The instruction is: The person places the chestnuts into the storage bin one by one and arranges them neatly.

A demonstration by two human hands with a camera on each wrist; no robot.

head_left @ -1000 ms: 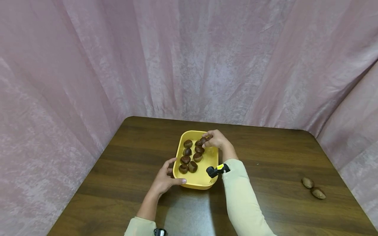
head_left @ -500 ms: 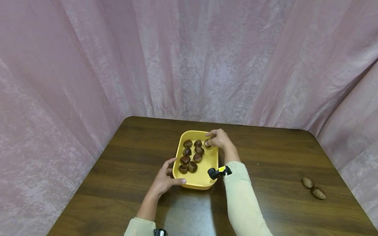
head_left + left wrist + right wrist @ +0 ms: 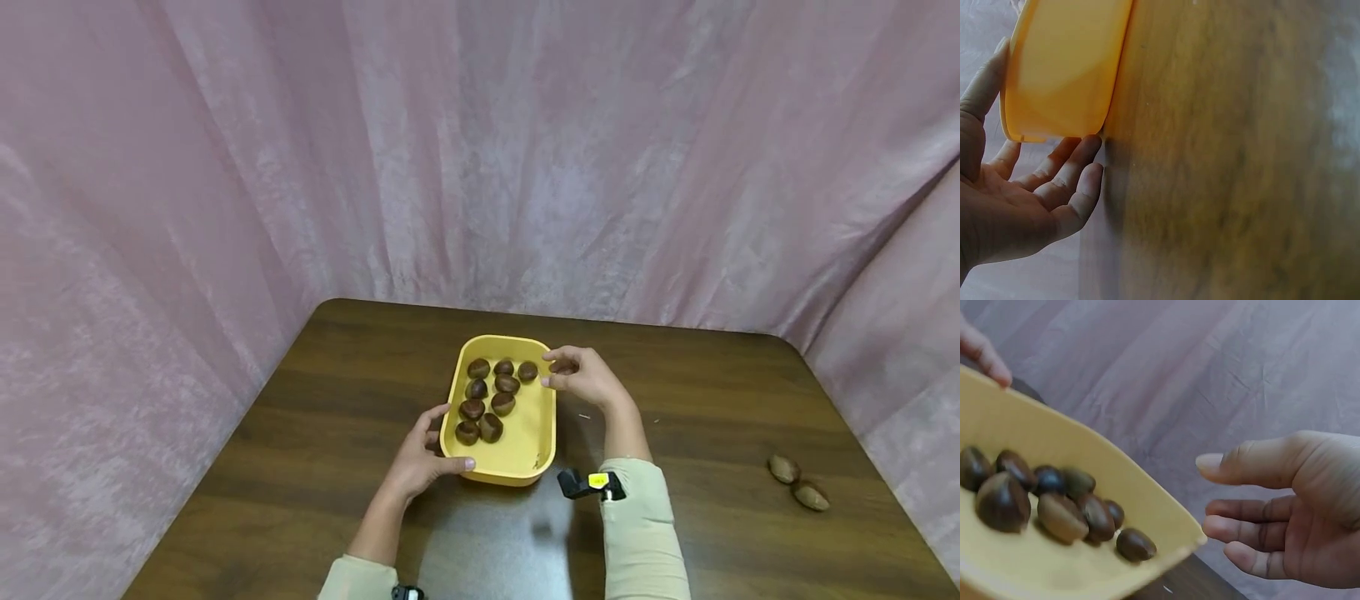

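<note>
A shallow yellow tray [image 3: 525,437] stands on the table in the head view, holding several brown chestnuts [image 3: 506,383] in rough rows. My left hand [image 3: 417,458] holds its near left corner, thumb along the near rim and fingers against the left side. In the left wrist view the fingertips [image 3: 1090,145] lie against the tray's outer wall. Just past the far right rim is my right hand [image 3: 591,379], fingers loosely bent. The right wrist view shows nothing between its thumb and fingers, with the fingertips right by the tray's corner. One chestnut [image 3: 527,372] sits nearest this hand inside the tray.
Two chestnuts [image 3: 784,468] lie close together on the brown wooden table [image 3: 705,417], far to the right. Tiny pale scraps are on the wood right of the tray. A pink curtain [image 3: 480,167] hangs behind the table.
My right hand has let go of a chestnut in the tray's far right part and moved right, out past the rim. My left hand has stayed at the corner.
</note>
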